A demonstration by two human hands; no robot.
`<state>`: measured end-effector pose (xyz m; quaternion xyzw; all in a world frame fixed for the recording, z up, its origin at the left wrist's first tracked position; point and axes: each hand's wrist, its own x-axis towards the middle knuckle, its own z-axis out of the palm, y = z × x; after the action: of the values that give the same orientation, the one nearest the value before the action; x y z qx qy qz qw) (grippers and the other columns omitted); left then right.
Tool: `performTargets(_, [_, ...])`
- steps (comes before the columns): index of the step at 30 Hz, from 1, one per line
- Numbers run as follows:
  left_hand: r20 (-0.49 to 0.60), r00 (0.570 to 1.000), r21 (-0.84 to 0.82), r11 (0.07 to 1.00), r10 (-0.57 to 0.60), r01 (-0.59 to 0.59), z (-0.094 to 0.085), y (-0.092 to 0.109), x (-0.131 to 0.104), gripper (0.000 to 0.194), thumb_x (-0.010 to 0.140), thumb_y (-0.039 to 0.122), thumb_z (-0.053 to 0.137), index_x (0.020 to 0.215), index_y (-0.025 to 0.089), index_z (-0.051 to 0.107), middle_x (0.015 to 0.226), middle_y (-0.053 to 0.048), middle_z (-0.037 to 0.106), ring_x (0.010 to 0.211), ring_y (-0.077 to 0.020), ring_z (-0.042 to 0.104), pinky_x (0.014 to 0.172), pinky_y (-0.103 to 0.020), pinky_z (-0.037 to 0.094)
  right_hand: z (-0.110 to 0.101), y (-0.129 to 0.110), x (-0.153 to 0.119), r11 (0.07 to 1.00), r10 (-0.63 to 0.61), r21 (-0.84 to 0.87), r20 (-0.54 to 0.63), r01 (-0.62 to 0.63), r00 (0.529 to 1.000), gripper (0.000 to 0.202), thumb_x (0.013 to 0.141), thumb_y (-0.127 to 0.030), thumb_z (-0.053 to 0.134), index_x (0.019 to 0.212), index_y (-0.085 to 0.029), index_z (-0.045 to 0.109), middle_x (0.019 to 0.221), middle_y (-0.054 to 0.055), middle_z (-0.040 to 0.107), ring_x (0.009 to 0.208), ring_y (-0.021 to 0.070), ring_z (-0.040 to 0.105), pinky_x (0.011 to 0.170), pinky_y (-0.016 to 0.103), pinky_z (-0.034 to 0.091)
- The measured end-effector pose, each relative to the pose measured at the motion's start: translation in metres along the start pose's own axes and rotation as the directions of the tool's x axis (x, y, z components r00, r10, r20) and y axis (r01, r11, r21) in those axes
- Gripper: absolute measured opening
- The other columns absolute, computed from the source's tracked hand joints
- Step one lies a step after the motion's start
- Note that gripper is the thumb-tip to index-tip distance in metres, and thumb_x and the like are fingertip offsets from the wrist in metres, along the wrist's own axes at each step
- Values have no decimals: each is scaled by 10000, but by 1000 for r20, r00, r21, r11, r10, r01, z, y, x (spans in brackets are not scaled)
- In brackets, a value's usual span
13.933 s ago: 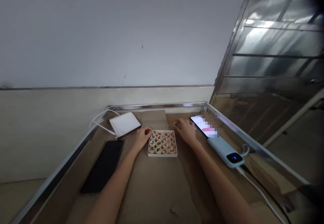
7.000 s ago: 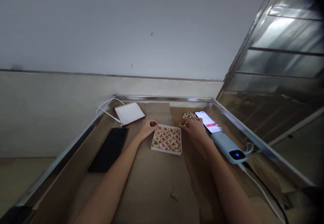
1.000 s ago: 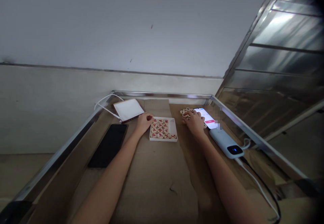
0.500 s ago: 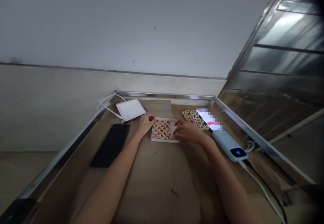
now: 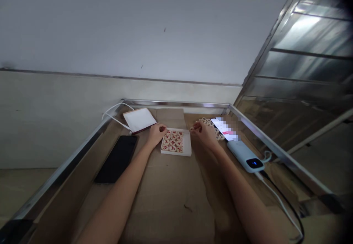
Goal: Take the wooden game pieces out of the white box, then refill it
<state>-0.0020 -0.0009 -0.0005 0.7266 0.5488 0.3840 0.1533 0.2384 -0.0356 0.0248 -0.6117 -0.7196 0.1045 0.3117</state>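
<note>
A shallow white box (image 5: 186, 142) lies on the cardboard in front of me. Rows of round xiangqi pieces (image 5: 173, 142) with red characters fill its left and middle; a strip along its right side is bare. At the box's far left corner my left hand (image 5: 156, 135) is closed, its fingertips pinching the edge. Just beyond the right edge, my right hand (image 5: 204, 133) pinches a pale round xiangqi piece (image 5: 192, 129) between thumb and fingers. Behind that hand lies a heap of dark-marked pieces (image 5: 220, 137), partly hidden by it.
A dark phone (image 5: 117, 159) lies left of my left forearm. Behind it sits a flat white-topped object (image 5: 140, 120) beside a white cable. To the right are a lit phone (image 5: 224, 129) and a light blue power bank (image 5: 245, 156) with cables. A metal rail (image 5: 176, 103) borders the surface.
My right hand has moved from over the box's right side to just outside it, with a piece in its fingers. The near right corner of the box is now bare. My left hand stays put.
</note>
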Motion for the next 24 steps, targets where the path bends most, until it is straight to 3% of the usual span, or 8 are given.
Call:
performTargets(2, [3,1000,-7,1000,-4,4,-1,1,-1,139,705,114,566,775,134,684,783,-59,676,709,-154,591,686,-258,444,7,8,3,995,39,-88,-69,-45,997,171,811,-312,559,934,-203,604,907,21,679,851,172,576,762,297,350])
performTargets(5, [2,1000,-9,1000,-7,7,-2,2,-2,139,708,124,566,781,129,685,785,-63,675,708,-159,594,683,-261,445,16,15,3,973,51,-222,-63,-64,997,170,843,-347,519,898,-227,626,963,28,662,979,211,527,828,351,310])
performTargets(9, [7,1000,-15,1000,1,-1,-1,2,-1,142,709,123,563,782,125,684,788,-69,675,713,-162,596,689,-266,448,18,14,0,923,1,-381,-154,-60,988,215,872,-356,472,943,-251,645,1127,57,591,1084,256,437,846,398,275])
performTargets(13, [8,1000,-14,1000,6,-6,-1,1,-1,144,709,127,561,785,128,684,793,-66,674,719,-164,595,692,-268,448,12,17,-2,895,-81,-444,-57,47,995,219,878,-331,461,937,-279,666,1148,44,580,1073,260,433,850,419,269])
performTargets(18, [15,1000,-18,1000,4,-4,-1,1,-2,138,716,126,559,785,131,679,793,-56,673,721,-156,591,701,-265,445,5,21,1,915,6,-399,-125,-56,992,205,864,-286,479,922,-255,672,1110,66,597,1088,270,435,832,403,295])
performTargets(21, [12,1000,-11,1000,-3,3,0,1,-1,137,719,124,559,787,123,677,803,-62,674,726,-153,591,704,-261,449,8,9,1,953,-113,-286,-45,96,993,212,865,-302,492,986,-281,665,1125,45,593,1072,238,454,849,378,303])
performTargets(24, [19,1000,4,1000,-4,4,2,-1,-1,141,726,129,554,794,123,678,811,-67,678,727,-154,591,703,-265,453,16,-10,-4,909,-291,-283,97,307,952,227,871,-334,497,1038,-309,649,1141,31,585,1050,225,459,867,379,290])
